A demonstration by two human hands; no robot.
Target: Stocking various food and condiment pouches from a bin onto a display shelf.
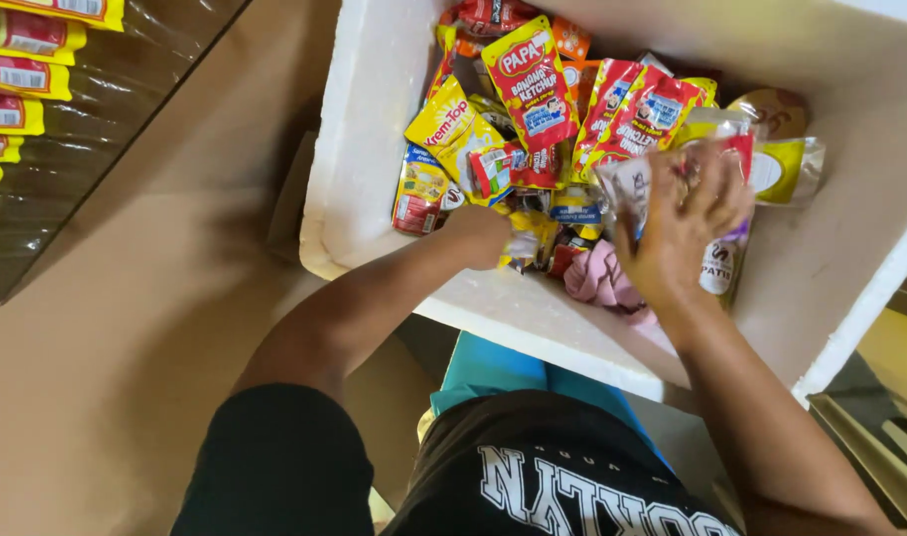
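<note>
- Inside the white foam box (374, 149), I see a loose heap of sachets (533, 149); the clear pouch (716, 139) lies on its right side, beside a yellow pouch (786, 164).
- Handling, as I judge it: the pouches look light, soft and slick, so they should slide and crumple; the flat sealed edges are the surest place to pinch.
- My left hand (478, 233) is buried in the heap, curled round something yellow, though I cannot tell whether it grips.
- My right hand (677, 228) has its fingers (726, 194) spread, pressing flat on the clear pouch, not closed round it.
- A pink cloth (597, 280) lies beneath the wrist.
</note>
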